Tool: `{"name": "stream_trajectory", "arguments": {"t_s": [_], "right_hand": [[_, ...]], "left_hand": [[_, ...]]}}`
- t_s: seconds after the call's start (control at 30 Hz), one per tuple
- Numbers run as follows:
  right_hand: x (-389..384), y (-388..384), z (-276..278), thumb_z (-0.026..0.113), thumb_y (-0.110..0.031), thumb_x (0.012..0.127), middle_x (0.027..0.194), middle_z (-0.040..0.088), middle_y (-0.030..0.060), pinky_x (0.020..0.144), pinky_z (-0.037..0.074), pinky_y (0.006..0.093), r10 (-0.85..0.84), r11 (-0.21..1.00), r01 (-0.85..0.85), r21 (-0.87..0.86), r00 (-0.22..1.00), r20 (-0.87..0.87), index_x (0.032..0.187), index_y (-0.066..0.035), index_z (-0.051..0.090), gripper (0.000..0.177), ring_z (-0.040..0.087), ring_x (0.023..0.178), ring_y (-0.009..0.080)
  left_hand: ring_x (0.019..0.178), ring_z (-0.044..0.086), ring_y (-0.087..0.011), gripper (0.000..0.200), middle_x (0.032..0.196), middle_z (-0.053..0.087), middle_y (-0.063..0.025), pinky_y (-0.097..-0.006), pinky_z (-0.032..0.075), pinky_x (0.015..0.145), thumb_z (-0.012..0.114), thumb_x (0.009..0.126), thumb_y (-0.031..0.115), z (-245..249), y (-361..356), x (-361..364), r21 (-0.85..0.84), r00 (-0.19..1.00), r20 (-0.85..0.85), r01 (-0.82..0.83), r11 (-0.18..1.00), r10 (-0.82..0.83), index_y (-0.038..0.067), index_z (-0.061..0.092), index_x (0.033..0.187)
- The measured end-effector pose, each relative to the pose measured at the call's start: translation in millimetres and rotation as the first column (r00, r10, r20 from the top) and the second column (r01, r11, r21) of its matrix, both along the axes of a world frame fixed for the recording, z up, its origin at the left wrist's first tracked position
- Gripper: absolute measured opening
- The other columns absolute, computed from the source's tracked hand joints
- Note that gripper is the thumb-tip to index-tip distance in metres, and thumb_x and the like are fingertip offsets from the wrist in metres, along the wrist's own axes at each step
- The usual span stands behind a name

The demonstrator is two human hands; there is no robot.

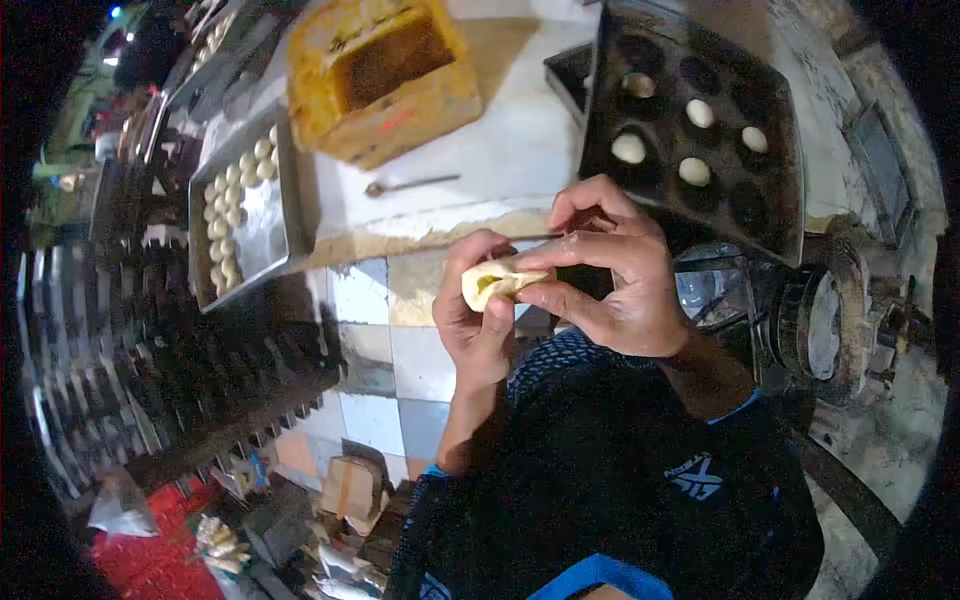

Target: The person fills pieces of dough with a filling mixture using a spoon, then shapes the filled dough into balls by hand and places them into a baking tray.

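Held the pale soft dough round with yellowish filling [497,283] cupped in my left hand [478,325], just off the white counter's [500,150] near edge. My right hand [610,275] pinched its rim. Risks as I judged them: the thin wall tearing under the pinch and filling oozing out, or loose cupping dropping it onto the checkered tile floor [400,360].

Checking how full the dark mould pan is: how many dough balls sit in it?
5 dough balls in the pan: one top left, two toward the right, two lower. The right hand may hide another.
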State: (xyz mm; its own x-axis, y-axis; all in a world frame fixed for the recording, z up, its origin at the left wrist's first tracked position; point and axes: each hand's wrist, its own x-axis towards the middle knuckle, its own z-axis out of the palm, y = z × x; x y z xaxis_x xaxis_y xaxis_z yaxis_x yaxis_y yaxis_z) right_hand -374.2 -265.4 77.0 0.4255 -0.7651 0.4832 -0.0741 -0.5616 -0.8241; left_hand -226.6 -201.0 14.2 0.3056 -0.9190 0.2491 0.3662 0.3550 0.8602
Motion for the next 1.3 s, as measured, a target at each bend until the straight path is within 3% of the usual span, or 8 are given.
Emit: {"name": "stream_trajectory", "arguments": {"t_s": [0.33, 0.43, 0.6, 0.7, 0.93, 1.03, 1.1, 1.3], "right_hand": [[-89.3, -52.5, 19.8, 0.075, -0.012, 0.075, 0.096, 0.055, 0.0083, 0.071, 0.043, 0.0311, -0.069, 0.997, 0.067, 0.026, 0.995, 0.073, 0.088, -0.005, 0.067, 0.017, 0.056, 0.087, 0.0186], [-90.0, -63.6, 11.5, 0.073, -0.010, 0.076, 0.097, 0.054, 0.0083, 0.068, 0.041, 0.0318, -0.305, 0.872, 0.276, -0.404, 0.952, -0.007, 0.086, -0.004, 0.067, 0.013, 0.054, 0.083, 0.0180], [-114.0, -70.2, 17.6, 0.062, -0.012, 0.088, 0.100, 0.057, 0.0096, 0.071, 0.047, 0.0266, -0.283, 0.952, 0.286, -0.106, 0.958, 0.044, 0.110, -0.002, 0.067, 0.024, 0.056, 0.085, 0.0144], [-115.9, -75.4, 1.0, 0.059, -0.012, 0.093, 0.087, 0.060, 0.0055, 0.058, 0.048, 0.0230, -0.116, 0.708, -0.203, 0.676, 0.911, 0.395, 0.105, 0.004, 0.066, 0.021, 0.061, 0.071, 0.0112], [-76.9, -89.6, -2.8, 0.061, -0.012, 0.091, 0.066, 0.060, 0.0016, 0.045, 0.046, 0.0223, -0.237, 0.552, -0.259, 0.793, 0.863, 0.447, 0.092, 0.002, 0.064, 0.014, 0.053, 0.050, 0.0079], [-55.9, -92.5, -2.3, 0.062, -0.011, 0.091, 0.072, 0.061, 0.0024, 0.051, 0.047, 0.0210, -0.318, 0.594, -0.288, 0.751, 0.774, 0.548, 0.094, 0.004, 0.063, 0.015, 0.056, 0.056, 0.0075], [-28.2, -75.6, 1.6, 0.062, -0.003, 0.088, 0.094, 0.054, 0.0079, 0.061, 0.046, 0.0198, -0.194, 0.946, 0.067, 0.318, 0.902, 0.386, 0.097, 0.004, 0.064, 0.011, 0.057, 0.072, 0.0118], [-1.7, -53.3, -5.3, 0.073, 0.002, 0.071, 0.094, 0.044, 0.0079, 0.067, 0.046, 0.0269, -0.143, 0.933, 0.163, -0.321, 0.986, 0.086, 0.100, -0.008, 0.070, 0.032, 0.052, 0.075, 0.0155]], "left_hand": [[0.114, 0.054, -0.0263, 0.061, 0.130, 0.049, -0.0211, -0.0396, 0.043, 0.099, 0.067, 0.087, 0.028, 29.8, -71.2, -97.2, -0.043, 0.901, -0.363, 0.240, 0.970, -0.239, -0.001, 0.039, 0.133], [0.113, 0.054, -0.0262, 0.059, 0.128, 0.050, -0.0199, -0.0396, 0.044, 0.097, 0.066, 0.088, 0.028, 22.7, -87.0, -104.2, -0.015, 0.936, -0.291, 0.204, 0.979, -0.199, 0.000, 0.039, 0.133], [0.108, 0.052, -0.0252, 0.056, 0.119, 0.053, -0.0114, -0.0383, 0.042, 0.094, 0.066, 0.087, 0.028, 27.5, -99.8, -111.6, -0.064, 0.900, -0.400, 0.162, 0.985, -0.174, 0.007, 0.038, 0.130], [0.108, 0.052, -0.0253, 0.057, 0.119, 0.052, -0.0121, -0.0383, 0.041, 0.094, 0.067, 0.086, 0.029, 27.7, -106.8, -110.9, -0.076, 0.909, -0.392, 0.122, 0.990, -0.142, 0.007, 0.037, 0.130], [0.114, 0.051, -0.0257, 0.049, 0.126, 0.050, -0.0158, -0.0397, 0.040, 0.099, 0.054, 0.095, 0.018, -3.7, -102.9, -87.9, -0.087, 0.999, 0.034, -0.022, 0.996, 0.025, 0.000, 0.037, 0.137], [0.103, 0.052, -0.0246, 0.049, 0.118, 0.052, -0.0155, -0.0360, 0.041, 0.092, 0.057, 0.093, 0.017, -7.5, -101.2, -74.1, -0.213, 0.812, 0.484, -0.251, 0.944, 0.325, -0.002, 0.041, 0.135], [0.092, 0.054, -0.0242, 0.049, 0.110, 0.054, -0.0151, -0.0334, 0.043, 0.084, 0.060, 0.090, 0.016, -6.3, -99.0, -61.4, -0.375, 0.488, 0.699, -0.373, 0.849, 0.523, -0.002, 0.045, 0.133], [0.081, 0.048, -0.0225, 0.070, 0.092, 0.051, -0.0118, -0.0302, 0.041, 0.066, 0.075, 0.077, 0.026, 13.5, -78.9, -34.7, -0.431, 0.223, 0.764, -0.523, 0.735, 0.606, -0.002, 0.047, 0.134]]}}
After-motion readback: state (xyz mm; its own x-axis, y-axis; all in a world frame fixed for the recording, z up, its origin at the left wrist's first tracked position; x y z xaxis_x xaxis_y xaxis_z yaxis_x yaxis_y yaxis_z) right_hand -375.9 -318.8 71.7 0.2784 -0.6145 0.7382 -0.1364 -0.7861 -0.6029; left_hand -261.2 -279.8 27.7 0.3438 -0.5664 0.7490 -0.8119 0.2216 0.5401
